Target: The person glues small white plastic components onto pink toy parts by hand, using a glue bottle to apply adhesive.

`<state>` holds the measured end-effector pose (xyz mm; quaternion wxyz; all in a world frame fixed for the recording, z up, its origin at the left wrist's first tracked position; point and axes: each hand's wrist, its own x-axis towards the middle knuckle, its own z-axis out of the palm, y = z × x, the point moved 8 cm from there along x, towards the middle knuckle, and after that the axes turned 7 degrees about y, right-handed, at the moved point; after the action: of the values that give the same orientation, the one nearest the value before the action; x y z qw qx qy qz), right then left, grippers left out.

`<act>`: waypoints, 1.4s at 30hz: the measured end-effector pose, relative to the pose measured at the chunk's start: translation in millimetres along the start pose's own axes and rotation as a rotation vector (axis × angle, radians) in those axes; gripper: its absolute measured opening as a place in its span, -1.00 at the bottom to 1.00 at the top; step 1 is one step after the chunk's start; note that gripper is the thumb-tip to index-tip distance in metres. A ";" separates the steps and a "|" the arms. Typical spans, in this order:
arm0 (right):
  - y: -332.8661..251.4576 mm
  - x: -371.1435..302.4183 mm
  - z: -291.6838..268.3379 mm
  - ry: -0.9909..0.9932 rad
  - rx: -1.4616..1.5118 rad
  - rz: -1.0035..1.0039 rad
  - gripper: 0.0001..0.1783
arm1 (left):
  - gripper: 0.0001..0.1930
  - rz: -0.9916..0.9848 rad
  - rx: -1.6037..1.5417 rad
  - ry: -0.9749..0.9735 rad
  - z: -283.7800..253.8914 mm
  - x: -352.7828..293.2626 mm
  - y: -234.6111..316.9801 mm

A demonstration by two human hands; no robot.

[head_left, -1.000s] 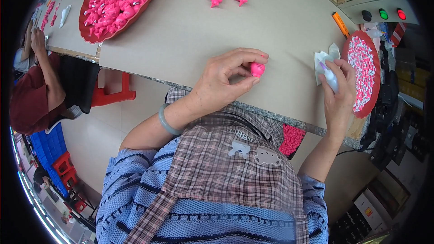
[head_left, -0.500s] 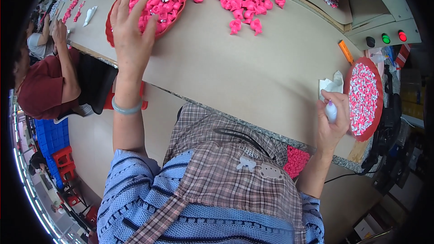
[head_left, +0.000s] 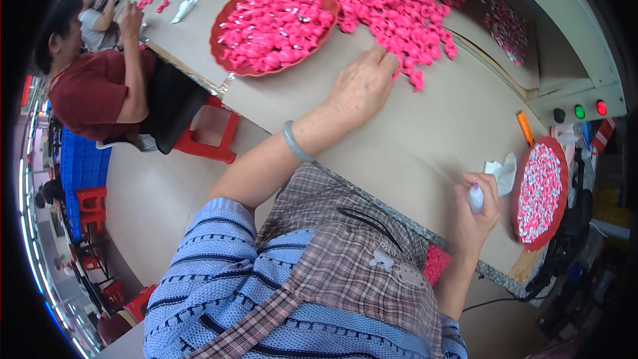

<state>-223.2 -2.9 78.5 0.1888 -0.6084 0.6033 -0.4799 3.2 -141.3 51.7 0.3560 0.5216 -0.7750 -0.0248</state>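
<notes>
From where I stand, the pink pieces (head_left: 392, 3) lie in a loose heap on the far part of the table (head_left: 372, 153). They look light and hollow, smooth enough to slide on each other, and I'd guess a little springy rather than brittle. The rounded body seems the best hold, pinched lightly between thumb and finger; the thin points could bend.

The left hand (head_left: 362, 86) is at the heap's near end, its fingers drawn in narrow and pointing down. I can't tell whether it has a piece between its tips. The right hand (head_left: 478, 213) is wrapped around a small white bottle (head_left: 475, 197), purple tip upward. That looks soft-walled, so a hard grip on its belly might push out whatever is inside.

Room to move lies across the tabletop between the two hands. The dish (head_left: 221, 54) of pieces bounds it on the left, its wavy rim standing up. On the right are a tissue (head_left: 504, 173) and a red tray (head_left: 559, 213), near the right hand. The stone edge (head_left: 415, 227) runs close to the body, where a light piece could roll off.
</notes>
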 end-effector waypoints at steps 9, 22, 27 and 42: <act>29.5 -3.2 14.2 -0.108 0.629 0.389 -0.58 | -0.81 -0.867 -1.692 -0.462 20.3 -54.7 19.0; 50.3 -9.7 7.9 0.052 0.765 0.324 -0.60 | -0.76 -0.887 -1.918 -0.615 29.3 -95.6 74.2; 60.0 -6.4 10.8 0.097 0.868 0.376 -0.61 | -0.78 -0.899 -1.950 -0.636 32.8 -100.4 73.2; 77.1 -3.2 7.4 0.213 0.997 0.457 -0.56 | -0.70 -0.839 -1.990 -0.628 30.1 -100.2 74.1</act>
<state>-259.2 -18.1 11.5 0.4911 -0.2472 0.4354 -0.7128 -52.6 -34.9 6.9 0.3665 0.1957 -0.2286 -0.8804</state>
